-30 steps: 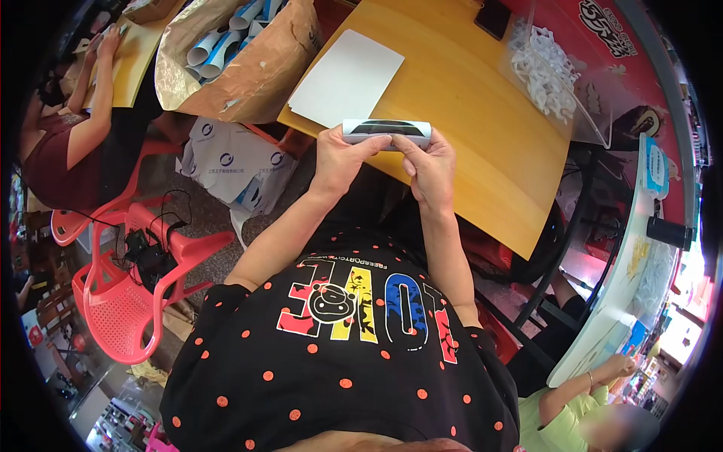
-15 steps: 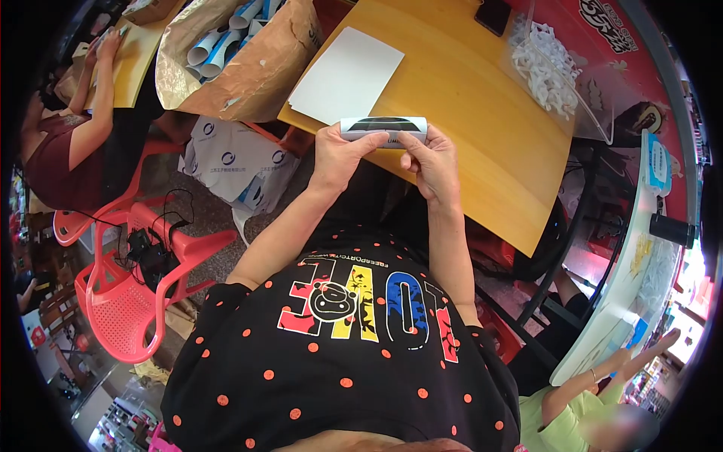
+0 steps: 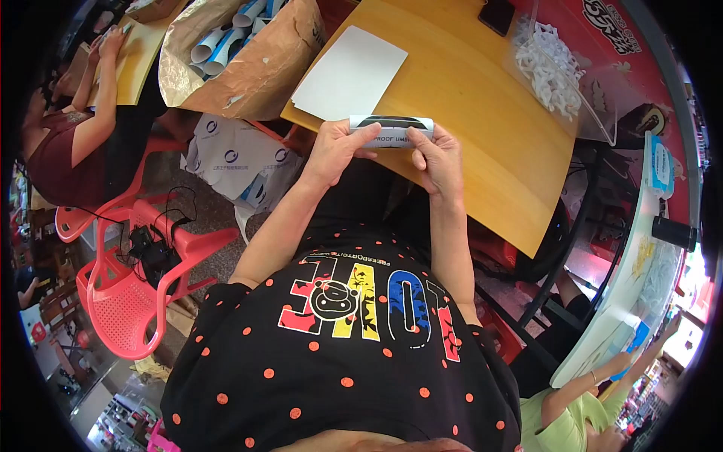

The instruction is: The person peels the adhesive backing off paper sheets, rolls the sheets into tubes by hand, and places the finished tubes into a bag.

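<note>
Paper tube (image 3: 391,124) is between both hands, over the counter's (image 3: 482,143) near edge, lying crosswise. Left hand (image 3: 336,153) grasps one end, right hand (image 3: 440,163) the other, thumbs on the near face.

Around it: white sheets (image 3: 350,71) lie stacked just beyond the left hand, near the tube. Farther off on the right, a clear bin (image 3: 599,113) holds a tangle of white loops (image 3: 548,68); dark phone (image 3: 497,15) at the far edge. Brown paper bag (image 3: 263,83), full of blue-and-white rolls (image 3: 220,54), crowds the counter's left side; printed white sack (image 3: 237,162) below it. Red chair (image 3: 124,316) at left carries black cables (image 3: 151,252). A person in dark red (image 3: 68,154) sits beyond.

Hard to make out: thumbs cover part of the tube's lettering, "PROOF UMB" showing. Most fingertips are hidden behind the tube. Phone is cut off by the picture's top. Contents of the sack cannot be told.
</note>
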A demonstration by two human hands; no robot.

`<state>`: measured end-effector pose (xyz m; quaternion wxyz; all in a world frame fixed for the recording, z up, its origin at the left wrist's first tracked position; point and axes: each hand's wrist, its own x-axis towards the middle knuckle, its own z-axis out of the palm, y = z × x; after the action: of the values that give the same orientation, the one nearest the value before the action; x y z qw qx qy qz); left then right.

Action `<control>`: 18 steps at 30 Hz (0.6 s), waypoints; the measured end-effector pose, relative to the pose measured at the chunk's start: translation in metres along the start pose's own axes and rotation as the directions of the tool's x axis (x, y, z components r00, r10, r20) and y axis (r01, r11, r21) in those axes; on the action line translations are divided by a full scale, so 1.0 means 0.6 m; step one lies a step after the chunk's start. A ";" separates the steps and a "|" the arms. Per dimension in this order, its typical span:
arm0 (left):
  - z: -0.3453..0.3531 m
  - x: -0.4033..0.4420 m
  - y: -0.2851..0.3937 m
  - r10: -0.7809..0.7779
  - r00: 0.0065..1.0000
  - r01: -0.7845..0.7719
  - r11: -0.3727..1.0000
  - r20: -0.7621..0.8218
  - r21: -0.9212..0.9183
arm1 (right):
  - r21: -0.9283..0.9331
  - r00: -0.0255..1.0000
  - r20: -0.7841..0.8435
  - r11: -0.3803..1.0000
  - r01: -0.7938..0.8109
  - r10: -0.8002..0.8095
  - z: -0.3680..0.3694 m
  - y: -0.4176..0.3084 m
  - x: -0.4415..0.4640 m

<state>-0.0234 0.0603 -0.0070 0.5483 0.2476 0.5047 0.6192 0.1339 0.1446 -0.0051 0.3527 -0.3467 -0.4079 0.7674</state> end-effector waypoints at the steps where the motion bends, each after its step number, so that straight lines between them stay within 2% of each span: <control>1: -0.002 0.002 -0.001 0.001 1.000 -0.001 1.000 0.000 0.000 | -0.001 1.000 0.004 1.000 -0.002 0.002 0.000 0.000 0.001; 4: -0.007 0.008 -0.004 -0.027 1.000 0.028 0.999 -0.003 0.045 | 0.023 1.000 -0.006 1.000 -0.016 0.016 -0.001 0.006 0.003; 10: -0.007 0.009 0.006 -0.105 0.994 0.105 0.994 0.004 -0.034 | 0.099 0.997 0.028 0.993 -0.070 0.068 -0.010 0.001 -0.001; 13: -0.015 0.007 0.012 -0.071 0.997 0.071 0.997 0.011 -0.009 | 0.109 0.997 0.015 0.991 -0.073 0.072 -0.013 -0.001 -0.004; 18: -0.036 0.003 0.017 0.017 0.997 -0.006 0.990 -0.072 0.143 | 0.108 0.999 0.008 0.993 -0.047 0.047 -0.023 0.001 0.000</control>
<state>-0.0467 0.0552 -0.0064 0.5068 0.2663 0.5659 0.5933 0.1452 0.1500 -0.0115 0.3516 -0.3343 -0.3586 0.7975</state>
